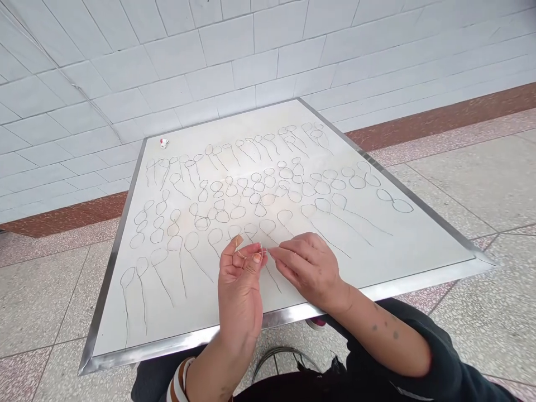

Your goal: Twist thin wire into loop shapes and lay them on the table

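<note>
Left hand (240,287) pinches a wire loop (238,249), apparently steadying it, while the right hand (312,268), pinched closed too, grips its end.

Laid-out wires (260,216) are dark grey, tabletop (419,245) white — cuff (179,385) striped brown and white, floor (452,195) speckled grey.

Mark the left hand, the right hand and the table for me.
Left hand (240,286): head view, on the middle of the hand.
Right hand (313,269): head view, on the back of the hand.
Table (424,241): head view, on the bare white top.
</note>
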Action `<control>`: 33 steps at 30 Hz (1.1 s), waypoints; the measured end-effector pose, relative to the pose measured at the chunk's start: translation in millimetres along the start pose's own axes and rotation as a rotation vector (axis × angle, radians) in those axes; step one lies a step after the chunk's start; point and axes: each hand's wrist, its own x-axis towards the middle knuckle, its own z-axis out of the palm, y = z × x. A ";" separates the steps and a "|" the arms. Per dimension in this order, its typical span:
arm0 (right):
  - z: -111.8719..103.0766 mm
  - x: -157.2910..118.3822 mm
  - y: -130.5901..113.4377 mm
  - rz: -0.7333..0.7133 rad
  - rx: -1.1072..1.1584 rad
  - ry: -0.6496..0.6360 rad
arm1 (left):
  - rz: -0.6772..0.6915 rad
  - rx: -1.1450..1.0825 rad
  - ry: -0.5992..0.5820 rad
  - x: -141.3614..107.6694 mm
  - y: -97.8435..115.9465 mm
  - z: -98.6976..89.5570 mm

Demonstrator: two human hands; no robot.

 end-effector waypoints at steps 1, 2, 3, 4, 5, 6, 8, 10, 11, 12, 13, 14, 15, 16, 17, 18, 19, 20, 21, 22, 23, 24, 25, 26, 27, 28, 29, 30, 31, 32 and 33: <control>0.8 0.8 -0.6 -0.004 0.021 -0.008 | 0.009 0.004 -0.002 1.4 -0.5 -0.9; 1.6 1.7 -1.3 -0.004 0.045 -0.012 | 0.018 0.006 -0.005 2.7 -1.0 -2.1; 2.5 2.7 -2.2 0.002 0.071 -0.013 | 0.027 0.008 -0.011 4.2 -1.7 -3.5; 3.3 3.5 -3.1 0.013 0.098 -0.011 | 0.035 0.012 -0.015 5.6 -2.3 -5.1; 4.0 4.3 -4.0 0.024 0.123 -0.007 | 0.044 0.018 -0.017 7.2 -2.9 -6.7; 4.8 4.8 -4.7 0.034 0.145 -0.005 | 0.053 0.027 -0.020 8.8 -3.5 -8.3; 6.3 5.0 -5.4 0.057 0.180 -0.007 | 0.074 0.061 -0.021 12.2 -4.5 -11.2; 8.3 3.9 -5.4 0.097 0.220 -0.010 | 0.099 0.114 -0.014 15.6 -5.4 -13.6; 9.5 3.0 -5.3 0.126 0.253 -0.012 | 0.111 0.143 -0.011 17.1 -5.9 -14.5; 10.7 1.9 -5.3 0.163 0.296 -0.015 | 0.123 0.168 -0.008 18.3 -6.3 -15.2; 11.9 0.9 -5.5 0.204 0.350 -0.020 | 0.135 0.189 -0.008 19.2 -6.7 -15.7; 13.0 0.0 -5.8 0.249 0.410 -0.028 | 0.147 0.204 -0.011 19.8 -7.0 -16.0; 13.8 -0.6 -6.2 0.301 0.469 -0.038 | 0.163 0.216 -0.012 20.0 -7.4 -16.1; 14.4 -0.9 -6.9 0.358 0.520 -0.051 | 0.181 0.227 -0.011 20.0 -7.9 -16.1; 14.7 -1.0 -7.6 0.415 0.562 -0.068 | 0.200 0.239 -0.009 19.9 -8.3 -16.0; 14.6 -0.7 -8.4 0.467 0.593 -0.086 | 0.219 0.252 -0.005 19.7 -8.9 -15.9; 14.4 -0.4 -9.2 0.510 0.614 -0.103 | 0.236 0.266 -0.001 19.5 -9.5 -15.8; 14.1 0.1 -10.1 0.541 0.623 -0.117 | 0.250 0.276 0.004 19.4 -10.1 -15.8; 13.7 0.4 -11.1 0.556 0.625 -0.124 | 0.261 0.281 0.006 19.5 -10.8 -15.9; 13.4 0.7 -12.1 0.561 0.621 -0.125 | 0.268 0.280 0.008 19.7 -11.5 -16.0; 13.2 0.7 -13.1 0.557 0.611 -0.121 | 0.271 0.276 0.010 20.0 -12.3 -16.2; 13.2 0.5 -14.3 0.547 0.597 -0.113 | 0.273 0.271 0.011 20.3 -13.0 -16.4; 13.4 0.1 -15.5 0.534 0.579 -0.107 | 0.274 0.268 0.012 20.7 -13.8 -16.7; 13.8 -0.5 -16.6 0.521 0.558 -0.101 | 0.275 0.266 0.012 21.0 -14.5 -16.9; 14.4 -1.4 -17.8 0.506 0.535 -0.095 | 0.275 0.265 0.012 21.3 -15.1 -17.2; 15.2 -2.4 -18.8 0.491 0.507 -0.093 | 0.274 0.266 0.011 21.5 -15.7 -17.4; 16.1 -3.5 -19.6 0.475 0.475 -0.094 | 0.273 0.266 0.008 21.7 -16.3 -17.5; 17.2 -4.6 -20.3 0.458 0.434 -0.094 | 0.271 0.266 0.005 21.9 -16.8 -17.6; 18.3 -5.7 -20.7 0.436 0.386 -0.095 | 0.268 0.267 0.003 22.1 -17.3 -17.7; 19.3 -6.6 -21.0 0.405 0.329 -0.093 | 0.265 0.269 0.003 22.5 -17.7 -17.8; 20.4 -7.3 -21.1 0.367 0.264 -0.088 | 0.263 0.269 0.004 22.9 -18.0 -17.9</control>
